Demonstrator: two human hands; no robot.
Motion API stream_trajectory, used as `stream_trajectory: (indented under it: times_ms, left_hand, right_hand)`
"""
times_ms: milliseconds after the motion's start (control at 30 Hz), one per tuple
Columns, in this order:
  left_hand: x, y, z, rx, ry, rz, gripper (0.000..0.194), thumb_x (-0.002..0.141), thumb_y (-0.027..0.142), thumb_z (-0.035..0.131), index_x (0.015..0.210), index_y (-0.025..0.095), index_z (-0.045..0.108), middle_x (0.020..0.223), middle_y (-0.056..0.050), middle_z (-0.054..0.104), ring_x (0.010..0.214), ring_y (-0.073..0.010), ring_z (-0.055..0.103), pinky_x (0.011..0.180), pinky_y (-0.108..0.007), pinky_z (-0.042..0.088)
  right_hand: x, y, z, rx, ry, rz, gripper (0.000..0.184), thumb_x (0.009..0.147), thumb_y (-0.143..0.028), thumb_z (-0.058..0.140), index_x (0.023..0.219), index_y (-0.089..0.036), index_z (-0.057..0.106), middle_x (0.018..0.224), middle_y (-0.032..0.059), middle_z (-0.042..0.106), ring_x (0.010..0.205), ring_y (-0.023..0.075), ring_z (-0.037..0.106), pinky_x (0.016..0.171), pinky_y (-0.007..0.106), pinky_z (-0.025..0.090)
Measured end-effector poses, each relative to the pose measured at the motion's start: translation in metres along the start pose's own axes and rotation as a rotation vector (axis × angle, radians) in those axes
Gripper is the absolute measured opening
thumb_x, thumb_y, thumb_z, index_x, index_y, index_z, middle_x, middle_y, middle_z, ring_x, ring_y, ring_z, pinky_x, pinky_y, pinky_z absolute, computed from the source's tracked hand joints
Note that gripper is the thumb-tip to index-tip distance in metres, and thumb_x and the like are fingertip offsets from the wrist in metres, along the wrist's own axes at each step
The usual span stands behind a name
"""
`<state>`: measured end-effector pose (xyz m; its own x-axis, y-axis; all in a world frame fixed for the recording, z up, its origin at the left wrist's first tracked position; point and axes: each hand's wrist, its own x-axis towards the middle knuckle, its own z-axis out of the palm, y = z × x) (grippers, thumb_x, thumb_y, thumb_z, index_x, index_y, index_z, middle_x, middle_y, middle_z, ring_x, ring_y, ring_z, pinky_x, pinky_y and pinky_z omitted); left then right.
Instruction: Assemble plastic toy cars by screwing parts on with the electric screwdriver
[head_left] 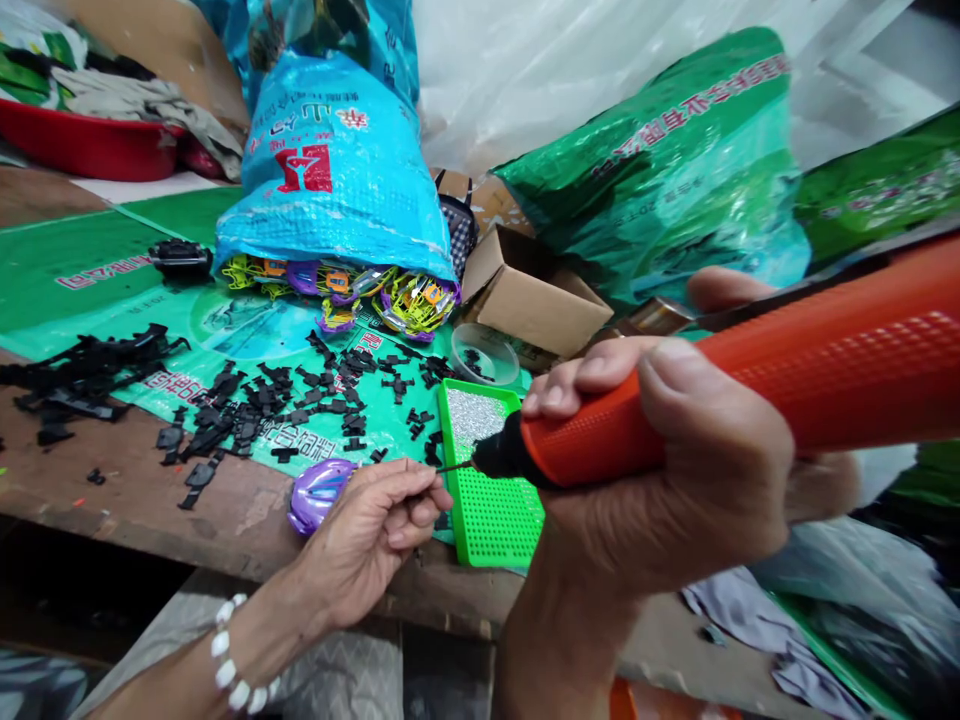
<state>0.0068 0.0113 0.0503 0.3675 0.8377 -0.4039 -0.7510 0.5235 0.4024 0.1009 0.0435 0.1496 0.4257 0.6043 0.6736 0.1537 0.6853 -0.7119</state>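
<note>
**Red-orange power screwdriver [810,370] pointing at the left hand [375,530]**

So the right hand [675,490] is wrapped firmly around the tool. Its long axis slants from the right side down toward the middle, and the thin dark metal bit [456,466] points left, ending right by the left fingertips, so the left hand is nearer the tip. Left thumb and finger curl close together there; can't tell if they're pinching anything. The bit crosses over the bright green perforated plastic tray [495,515], just right of the left hand.

Counts: one screwdriver, one tray, one shiny purple plastic shell [321,492] just left of the left hand and partly behind it, one clear round tub [499,350] and one open brown cardboard box [540,310] farther back. Small silver metal pieces [472,412] at the tray's far end and black plastic parts [251,410] off left: way too many to count, sorry.
</note>
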Motion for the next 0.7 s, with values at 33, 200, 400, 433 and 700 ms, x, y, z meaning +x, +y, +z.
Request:
stream_trajectory:
  times_ms: [33,200,400,433,700]
  left_hand:
    - [0.0,0.0,0.0,0.011,0.002,0.0,0.014,0.08,0.004,0.063,0.066,0.005,0.066,0.066,-0.007,0.063,0.047,-0.0023,0.045,0.036,-0.008,0.028]
    - [0.001,-0.001,0.0,0.082,0.015,-0.004,0.011,0.081,0.011,0.066,0.072,0.005,0.068,0.071,-0.008,0.064,0.054,-0.0041,0.05,0.041,-0.009,0.033]
    - [-0.014,0.004,-0.004,0.338,-0.003,0.071,0.02,0.085,0.027,0.065,0.094,0.01,0.069,0.083,-0.008,0.068,0.064,-0.0099,0.058,0.045,-0.016,0.04]
    - [-0.018,0.006,-0.006,0.473,0.006,0.118,0.024,0.087,0.031,0.062,0.099,0.011,0.067,0.081,-0.007,0.067,0.059,-0.0093,0.056,0.045,-0.018,0.041]
    - [-0.013,0.029,-0.043,2.196,-0.215,1.061,0.034,0.089,0.03,0.059,0.12,0.016,0.057,0.131,-0.016,0.057,0.122,-0.0363,0.048,0.098,-0.055,0.042]
  right_hand:
    - [0.0,0.0,0.0,0.008,0.004,0.01,0.042,0.077,-0.022,0.056,0.117,-0.032,0.061,0.06,-0.0039,0.044,0.044,0.0134,0.045,0.043,0.03,0.043]
    - [0.001,-0.001,0.0,0.057,0.03,0.021,0.032,0.074,-0.021,0.057,0.102,-0.029,0.069,0.059,-0.0041,0.046,0.043,0.0123,0.047,0.041,0.029,0.043]
    - [0.002,0.002,-0.011,0.086,-0.034,0.028,0.019,0.075,-0.02,0.057,0.087,-0.026,0.07,0.061,-0.0034,0.049,0.045,0.0116,0.049,0.042,0.028,0.044]
    - [0.001,0.003,-0.013,0.077,-0.048,0.03,0.018,0.076,-0.02,0.057,0.087,-0.026,0.069,0.062,-0.0034,0.049,0.046,0.0119,0.05,0.043,0.028,0.044]
    - [-0.015,0.032,-0.024,0.066,-0.085,0.093,0.027,0.075,-0.023,0.067,0.101,-0.03,0.064,0.061,-0.0059,0.056,0.043,0.0138,0.052,0.042,0.031,0.045]
